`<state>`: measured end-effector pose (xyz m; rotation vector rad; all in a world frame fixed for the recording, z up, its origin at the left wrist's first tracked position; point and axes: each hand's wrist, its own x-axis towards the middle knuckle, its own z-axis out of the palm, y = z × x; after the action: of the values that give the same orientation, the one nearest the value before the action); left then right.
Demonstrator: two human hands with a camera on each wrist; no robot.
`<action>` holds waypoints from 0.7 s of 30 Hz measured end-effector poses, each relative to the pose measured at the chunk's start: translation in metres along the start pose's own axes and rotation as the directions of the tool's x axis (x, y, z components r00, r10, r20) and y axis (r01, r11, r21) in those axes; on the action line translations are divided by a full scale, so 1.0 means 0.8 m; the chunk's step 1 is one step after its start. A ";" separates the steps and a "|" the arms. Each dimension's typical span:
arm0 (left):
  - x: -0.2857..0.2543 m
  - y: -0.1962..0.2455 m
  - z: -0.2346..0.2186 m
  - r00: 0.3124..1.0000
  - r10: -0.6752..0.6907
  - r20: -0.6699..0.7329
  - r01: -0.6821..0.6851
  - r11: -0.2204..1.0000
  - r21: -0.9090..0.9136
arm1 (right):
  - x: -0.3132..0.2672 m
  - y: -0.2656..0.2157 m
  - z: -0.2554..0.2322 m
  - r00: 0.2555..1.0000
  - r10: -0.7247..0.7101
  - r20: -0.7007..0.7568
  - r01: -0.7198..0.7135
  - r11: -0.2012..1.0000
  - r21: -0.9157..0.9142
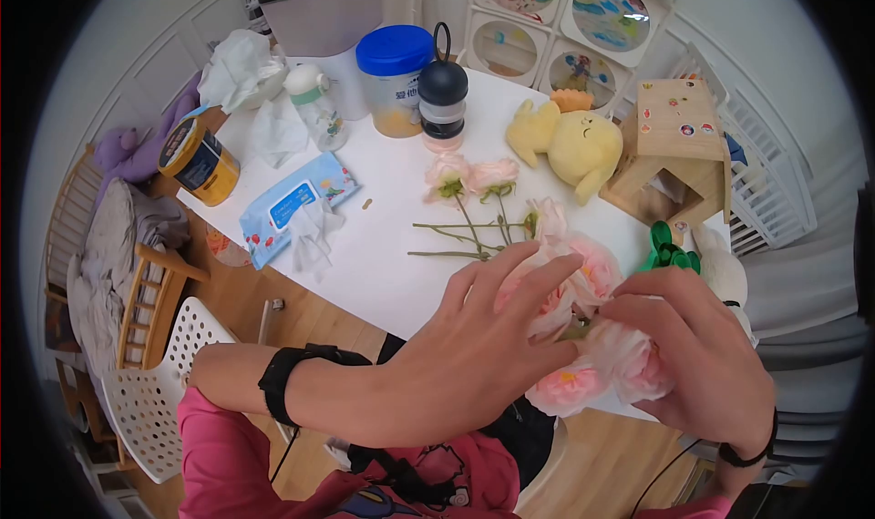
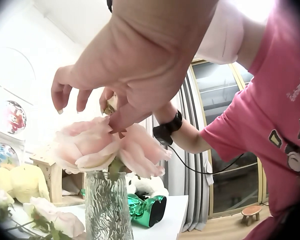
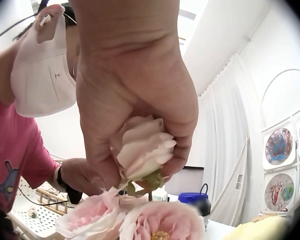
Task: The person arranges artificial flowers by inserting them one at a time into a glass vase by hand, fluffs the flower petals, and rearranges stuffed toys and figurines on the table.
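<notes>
Pale pink roses (image 1: pixel 592 268) stand bunched in a ribbed clear glass vase (image 2: pixel 107 207), which shows in the left wrist view. My right hand (image 1: pixel 711 359) pinches another rose (image 3: pixel 142 147) by its head, low over the open blooms, green leaves below its petals. On the opposite side, my left hand (image 1: pixel 492 337) reaches over the bunch with fingers spread and loosely bent. Its thumb touches the petals of a rose (image 2: pixel 87 145) in the vase. More cut roses (image 1: pixel 448 174) with bare stems lie on the white table (image 1: pixel 355 277) beyond the bunch.
A yellow plush toy (image 1: pixel 583 150), a wooden house (image 1: pixel 670 145) and a shiny green object (image 1: pixel 670 246) stand at the right. Wet wipes (image 1: pixel 296 205), a yellow tin (image 1: pixel 200 159), a bottle (image 1: pixel 316 109), a blue-lidded tub (image 1: pixel 395 77) and a black-topped container (image 1: pixel 444 100) sit leftward and behind.
</notes>
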<state>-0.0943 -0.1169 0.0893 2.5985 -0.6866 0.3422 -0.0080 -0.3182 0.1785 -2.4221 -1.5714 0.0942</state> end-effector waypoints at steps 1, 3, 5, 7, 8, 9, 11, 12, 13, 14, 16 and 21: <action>-0.001 0.001 0.000 1.000 0.000 0.002 0.000 1.000 -0.002 | 0.001 0.005 0.003 1.000 0.005 0.018 -0.006 0.999 0.034; -0.003 0.004 0.000 0.998 -0.064 -0.008 0.063 0.997 -0.042 | 0.001 0.013 0.009 0.999 0.010 0.037 -0.013 0.998 0.069; -0.003 0.004 -0.002 0.997 -0.071 0.020 0.072 0.996 -0.061 | 0.000 0.020 0.015 0.997 0.076 -0.010 -0.072 0.979 0.190; -0.004 0.003 0.000 0.996 -0.078 0.048 0.082 0.993 -0.081 | -0.003 0.025 0.017 0.990 0.075 -0.118 -0.054 0.983 0.178; -0.005 0.001 0.005 0.997 -0.075 0.018 0.076 0.994 -0.072 | -0.005 0.027 0.019 0.971 0.072 -0.226 -0.036 0.986 0.163; -0.006 0.000 0.008 0.997 -0.072 -0.013 0.071 0.995 -0.064 | -0.009 0.032 0.023 0.972 0.074 -0.223 -0.038 0.986 0.164; -0.003 -0.002 0.010 0.997 -0.067 -0.039 0.065 0.997 -0.046 | -0.017 0.038 0.034 0.902 0.090 -0.421 0.001 0.978 0.211; -0.001 -0.002 0.010 0.996 -0.061 -0.066 0.060 0.998 -0.026 | -0.018 0.034 0.032 0.903 0.092 -0.419 -0.002 0.977 0.211; 0.001 0.000 0.009 0.996 -0.061 -0.066 0.059 0.998 -0.028 | -0.019 0.027 0.029 0.923 0.080 -0.376 -0.057 0.996 0.072; 0.003 0.005 0.007 0.993 -0.097 -0.072 0.090 0.992 -0.086 | -0.018 0.021 0.028 0.941 0.074 -0.330 -0.103 0.992 -0.070; 0.006 0.010 0.008 0.989 -0.132 -0.074 0.120 0.982 -0.144 | -0.017 0.014 0.030 0.952 0.085 -0.295 -0.122 0.986 -0.110; 0.008 0.014 0.016 0.984 -0.153 -0.087 0.142 0.983 -0.119 | -0.016 0.006 0.040 0.963 0.061 -0.264 -0.117 0.972 -0.202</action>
<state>-0.0926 -0.1343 0.0837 2.4901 -0.4633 0.3680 -0.0149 -0.3262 0.1454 -2.5425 -1.4206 -0.3791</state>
